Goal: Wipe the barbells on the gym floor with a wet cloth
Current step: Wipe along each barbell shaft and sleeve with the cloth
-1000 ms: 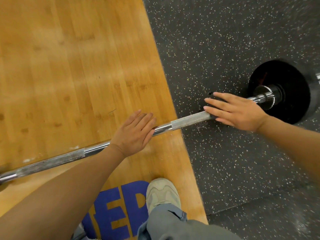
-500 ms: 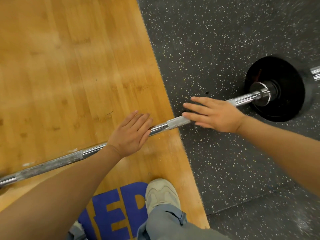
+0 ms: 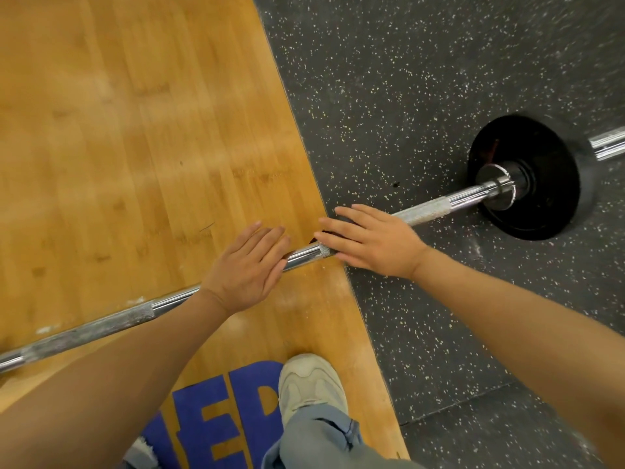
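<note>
A chrome barbell point(image 3: 422, 211) lies on the floor, running from the lower left up to a black weight plate point(image 3: 541, 198) at the right. My left hand point(image 3: 243, 269) rests flat on the smooth middle of the shaft, fingers straight. Just to its right, my right hand point(image 3: 372, 242) presses flat on the knurled part with straight fingers. A small edge of dark cloth point(image 3: 316, 237) peeks out under its fingertips; the rest of the cloth is hidden. A short stretch of bare bar shows between the two hands.
The bar crosses from a wooden platform point(image 3: 135, 130) onto speckled black rubber flooring point(image 3: 406, 79). My beige shoe point(image 3: 311, 380) stands near blue lettering point(image 3: 220, 418) on the wood. The bar's sleeve point(image 3: 608, 143) sticks out beyond the plate.
My right hand has slid left along the shaft, from beside the plate collar to close by my left hand. The left hand has stayed in place on the bar.
</note>
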`<state>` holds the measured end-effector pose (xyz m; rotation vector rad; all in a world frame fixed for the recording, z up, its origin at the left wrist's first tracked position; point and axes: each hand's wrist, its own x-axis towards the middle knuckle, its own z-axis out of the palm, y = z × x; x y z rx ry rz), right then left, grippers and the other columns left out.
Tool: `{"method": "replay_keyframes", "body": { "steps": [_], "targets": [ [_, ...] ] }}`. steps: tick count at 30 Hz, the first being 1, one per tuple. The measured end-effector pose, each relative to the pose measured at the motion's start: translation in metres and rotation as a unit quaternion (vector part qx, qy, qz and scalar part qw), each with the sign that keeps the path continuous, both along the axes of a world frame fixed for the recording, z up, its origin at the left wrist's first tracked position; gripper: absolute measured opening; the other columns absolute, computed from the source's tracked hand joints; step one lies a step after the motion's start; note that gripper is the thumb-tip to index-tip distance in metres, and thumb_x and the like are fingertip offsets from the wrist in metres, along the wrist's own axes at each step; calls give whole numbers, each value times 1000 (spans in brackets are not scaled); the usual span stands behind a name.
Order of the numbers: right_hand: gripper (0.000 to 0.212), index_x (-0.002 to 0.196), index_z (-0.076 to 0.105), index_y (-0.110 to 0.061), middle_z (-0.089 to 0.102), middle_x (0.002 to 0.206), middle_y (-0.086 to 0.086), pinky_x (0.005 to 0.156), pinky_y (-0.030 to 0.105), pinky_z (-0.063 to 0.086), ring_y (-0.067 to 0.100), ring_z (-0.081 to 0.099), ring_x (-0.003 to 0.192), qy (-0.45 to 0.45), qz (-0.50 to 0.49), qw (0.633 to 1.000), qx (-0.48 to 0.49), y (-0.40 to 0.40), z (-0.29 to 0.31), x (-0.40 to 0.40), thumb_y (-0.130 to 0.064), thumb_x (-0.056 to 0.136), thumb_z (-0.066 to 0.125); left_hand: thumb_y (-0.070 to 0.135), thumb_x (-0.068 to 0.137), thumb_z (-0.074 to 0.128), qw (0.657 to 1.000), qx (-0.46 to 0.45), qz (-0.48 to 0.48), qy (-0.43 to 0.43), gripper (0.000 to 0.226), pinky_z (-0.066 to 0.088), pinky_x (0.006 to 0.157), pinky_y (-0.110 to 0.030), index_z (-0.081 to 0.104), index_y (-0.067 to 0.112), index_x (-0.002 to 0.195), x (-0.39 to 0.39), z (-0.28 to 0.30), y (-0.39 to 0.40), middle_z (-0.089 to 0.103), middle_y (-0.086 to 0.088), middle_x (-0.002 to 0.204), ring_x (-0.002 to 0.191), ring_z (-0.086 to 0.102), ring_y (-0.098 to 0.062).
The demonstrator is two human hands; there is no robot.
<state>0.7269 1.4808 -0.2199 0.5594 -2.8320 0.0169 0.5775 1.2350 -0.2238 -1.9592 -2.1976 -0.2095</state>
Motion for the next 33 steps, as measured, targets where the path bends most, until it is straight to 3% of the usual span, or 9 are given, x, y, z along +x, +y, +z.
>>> {"method": "replay_keyframes", "body": {
  "steps": [3,6,10,13,19,23,28,33],
  "targets": [
    [40,143,46,-17,61,136,9,100,45,50,33,62,116,-7,24,1000,14,40,10,17,-36,108,41,27,107,32,1000,2,4,-3,42,34,113,-45,62,2,124,0,0,0,62,-16,127,113,62,-31],
    [39,137,54,-12,65,127,11,95,46,52,34,65,106,-2,-32,999,8,63,15,31,-35,107,41,27,106,33,1000,9,7,-5,40,36,112,-45,60,3,123,1,0,-1,62,-16,126,111,62,-31],
    [34,107,74,-10,72,104,6,73,39,55,29,68,84,59,-146,986,-62,30,10,19,-28,103,46,27,106,33,1000,14,8,-9,38,37,111,-45,59,4,122,2,0,0,63,-16,124,110,62,-30],
    [31,98,75,-10,72,99,4,72,37,53,27,67,81,81,-162,978,-102,-1,6,3,-27,100,49,27,106,32,1000,11,6,-9,39,36,112,-45,60,4,122,0,0,0,63,-16,125,111,62,-30],
    [40,113,71,-8,70,107,9,77,40,54,29,66,88,65,-86,993,-45,5,0,6,-34,104,43,27,106,33,1000,4,7,-15,39,35,113,-45,61,4,122,1,-1,-1,62,-16,126,113,61,-29],
    [40,113,71,-6,70,107,11,76,41,53,33,66,86,83,-134,987,-18,38,3,26,-31,103,41,27,106,34,1000,4,12,-13,39,36,113,-45,61,4,122,1,0,-1,62,-16,125,112,61,-29],
    [33,103,75,-10,73,103,5,79,39,50,29,67,84,133,-212,966,-62,-1,-4,10,-25,100,46,27,106,33,1000,0,9,-12,38,36,112,-44,59,4,121,1,-1,-1,63,-16,125,111,62,-30],
    [38,112,74,-10,72,107,6,74,38,52,27,66,84,96,-112,988,-50,-31,-10,-11,-31,102,44,27,106,32,1000,-4,12,-13,40,35,113,-43,62,4,118,0,2,0,63,-15,123,111,62,-29]
  ]
}}
